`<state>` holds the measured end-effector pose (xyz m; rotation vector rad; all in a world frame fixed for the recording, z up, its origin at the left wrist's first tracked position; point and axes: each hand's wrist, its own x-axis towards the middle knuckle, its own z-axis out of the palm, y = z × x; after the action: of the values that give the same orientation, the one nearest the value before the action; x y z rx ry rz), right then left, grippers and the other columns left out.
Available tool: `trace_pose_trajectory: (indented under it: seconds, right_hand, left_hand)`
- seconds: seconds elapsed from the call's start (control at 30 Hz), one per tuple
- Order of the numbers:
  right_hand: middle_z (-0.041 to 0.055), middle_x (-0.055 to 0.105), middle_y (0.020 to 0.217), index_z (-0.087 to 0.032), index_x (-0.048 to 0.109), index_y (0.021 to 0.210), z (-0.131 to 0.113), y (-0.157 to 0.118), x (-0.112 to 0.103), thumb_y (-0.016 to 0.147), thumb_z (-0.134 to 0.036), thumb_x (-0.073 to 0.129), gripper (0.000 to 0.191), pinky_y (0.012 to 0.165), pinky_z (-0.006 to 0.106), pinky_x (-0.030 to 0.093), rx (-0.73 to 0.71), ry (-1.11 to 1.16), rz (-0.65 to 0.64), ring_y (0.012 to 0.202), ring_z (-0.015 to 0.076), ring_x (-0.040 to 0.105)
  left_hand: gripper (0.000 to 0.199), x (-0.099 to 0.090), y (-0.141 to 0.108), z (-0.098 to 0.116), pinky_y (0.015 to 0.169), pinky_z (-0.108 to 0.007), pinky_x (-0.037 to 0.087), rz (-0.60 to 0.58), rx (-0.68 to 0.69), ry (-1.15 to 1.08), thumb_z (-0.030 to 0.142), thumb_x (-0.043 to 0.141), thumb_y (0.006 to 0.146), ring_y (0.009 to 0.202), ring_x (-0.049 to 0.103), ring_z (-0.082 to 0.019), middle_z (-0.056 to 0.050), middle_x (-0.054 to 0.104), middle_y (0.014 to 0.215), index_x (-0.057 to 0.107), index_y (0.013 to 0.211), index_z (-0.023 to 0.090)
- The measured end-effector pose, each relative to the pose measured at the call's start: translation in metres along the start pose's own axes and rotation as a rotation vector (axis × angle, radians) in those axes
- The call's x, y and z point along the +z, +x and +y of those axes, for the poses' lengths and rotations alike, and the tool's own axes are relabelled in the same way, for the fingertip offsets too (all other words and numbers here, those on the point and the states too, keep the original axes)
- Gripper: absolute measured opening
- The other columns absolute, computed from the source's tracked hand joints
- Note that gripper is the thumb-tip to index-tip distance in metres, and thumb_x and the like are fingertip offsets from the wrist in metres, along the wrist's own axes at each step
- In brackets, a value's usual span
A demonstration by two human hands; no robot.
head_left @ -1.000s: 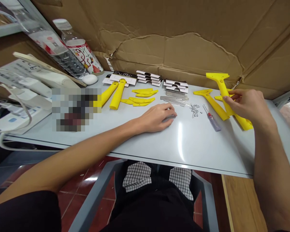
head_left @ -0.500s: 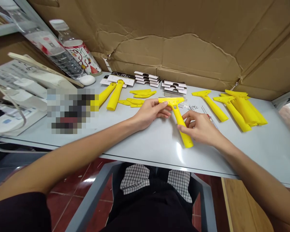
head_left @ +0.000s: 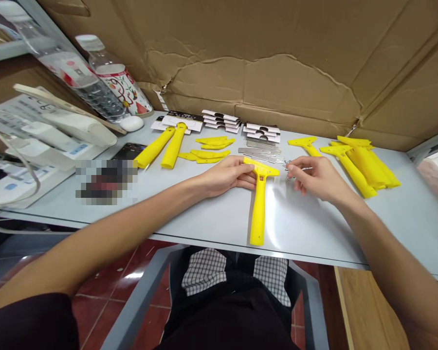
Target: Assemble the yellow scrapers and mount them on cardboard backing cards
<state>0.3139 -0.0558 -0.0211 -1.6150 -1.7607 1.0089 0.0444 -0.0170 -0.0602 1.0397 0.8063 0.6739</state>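
Observation:
My left hand (head_left: 228,176) grips one end of the wide head of a yellow scraper handle (head_left: 258,209), thumb on top and fingers beneath. The handle's shaft points toward the table's front edge. My right hand (head_left: 316,177) is at the pile of small screws (head_left: 287,165), thumb and forefinger nearly together, other fingers curled. Whether a screw is between its fingertips is too small to tell. Flat metal blades (head_left: 261,153) lie just behind the held scraper handle. Yellow cover pieces (head_left: 213,154) lie to the left of them.
Several yellow scraper handles (head_left: 368,165) are piled at the right; two yellow handles (head_left: 173,146) lie at the left. Folded cards (head_left: 221,120) stand along the cardboard wall (head_left: 259,78). Bottles (head_left: 118,82), a white mouse (head_left: 132,123) and a partly blurred dark object (head_left: 105,182) are at the left.
My right hand has let go of the scraper handle's shaft and moved up and right to the screws. The shaft has swung to point straight toward me, with my left hand still holding the head.

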Motion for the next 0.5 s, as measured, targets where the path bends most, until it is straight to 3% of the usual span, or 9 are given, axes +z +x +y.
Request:
trace_pose_trajectory:
  seconds: [0.07,0.13,0.23,0.37,0.5]
  right_hand:
    - [0.0093,0.08,0.093,-0.021,0.077,0.1,0.002,0.003,-0.009,0.101,-0.038,0.071,0.018,0.062,0.036,0.065,-0.02,0.098,0.074,0.07,0.0205,0.076]
    - [0.0117,0.081,0.112,-0.023,0.076,0.109,0.004,0.006,-0.016,0.103,-0.04,0.069,0.02,0.088,0.043,0.071,-0.033,0.303,0.103,0.1,0.0257,0.081]
    - [0.0112,0.079,0.131,-0.025,0.075,0.115,0.009,0.011,-0.021,0.104,-0.041,0.067,0.021,0.119,0.049,0.06,-0.023,0.515,0.09,0.125,0.0262,0.077]
    - [0.0129,0.077,0.136,-0.025,0.074,0.114,0.016,0.018,-0.022,0.104,-0.042,0.066,0.022,0.124,0.051,0.055,0.017,0.576,0.072,0.131,0.028,0.075]
    - [0.0151,0.075,0.14,-0.023,0.072,0.115,0.02,0.021,-0.02,0.103,-0.044,0.066,0.025,0.123,0.052,0.056,0.046,0.578,0.057,0.133,0.0307,0.074]
  left_hand:
    - [0.015,0.0,-0.001,0.0,0.082,-0.033,0.069,0.01,-0.002,0.015,0.017,0.063,0.107,0.085,0.083,-0.021,-0.019,0.085,0.097,0.074,0.099,0.01]
    - [0.013,0.0,-0.001,0.0,0.083,-0.033,0.069,0.008,0.001,0.026,0.016,0.064,0.107,0.086,0.083,-0.021,-0.019,0.085,0.098,0.074,0.101,0.01]
    - [0.013,0.001,0.0,0.0,0.085,-0.034,0.07,0.002,0.006,0.048,0.016,0.065,0.106,0.088,0.084,-0.021,-0.02,0.085,0.103,0.075,0.105,0.008]
    - [0.011,0.006,-0.003,0.002,0.088,-0.036,0.07,0.041,0.022,0.095,0.012,0.069,0.102,0.091,0.084,-0.021,-0.017,0.084,0.107,0.072,0.112,0.011]
    - [0.039,0.013,-0.008,0.007,0.087,-0.04,0.069,0.162,0.028,0.199,0.009,0.076,0.095,0.082,0.084,-0.023,-0.01,0.082,0.094,0.062,0.132,0.012]
